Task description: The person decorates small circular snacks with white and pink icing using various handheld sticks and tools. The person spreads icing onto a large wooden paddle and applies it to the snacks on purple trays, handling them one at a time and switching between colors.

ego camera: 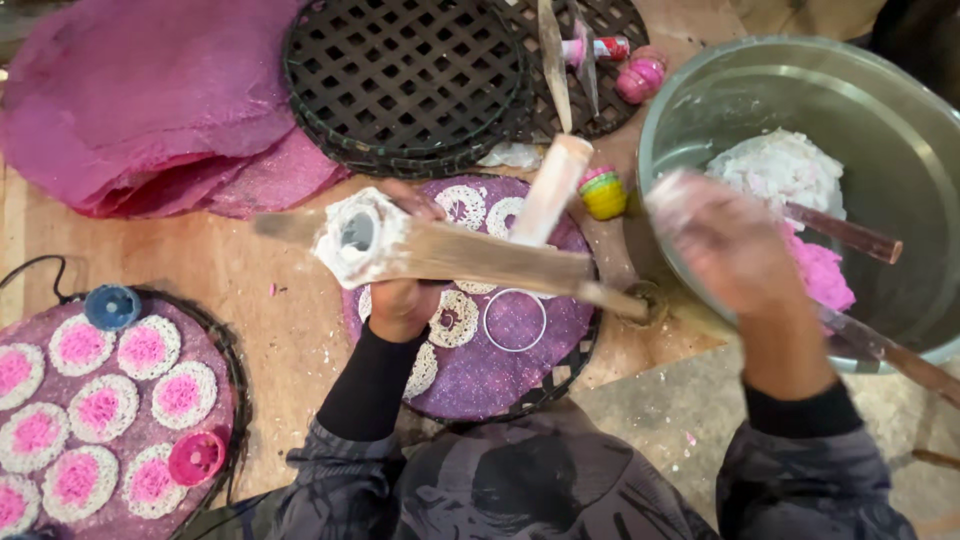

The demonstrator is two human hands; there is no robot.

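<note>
My left hand (400, 300) grips a wooden hand press (470, 255) from below, over a purple mat on a round woven tray (520, 350). The press's round barrel (358, 235) is caked in white dough, and its plunger arm (552, 185) sticks up. Several white noodle rounds (455, 320) and a thin metal ring (514, 320) lie on the mat. My right hand (735, 255) is blurred and smeared with white dough at the rim of a large metal bowl (700, 60). The bowl holds white dough (780, 165) and pink dough (820, 275).
A second tray (100, 400) at lower left carries several white-and-pink rounds, a blue cap (112, 306) and a pink cup (195, 457). Empty black woven trays (400, 70) and pink sheets (150, 90) lie at the back. A small yellow mould (603, 192) sits by the bowl; wooden sticks (845, 232) rest in it.
</note>
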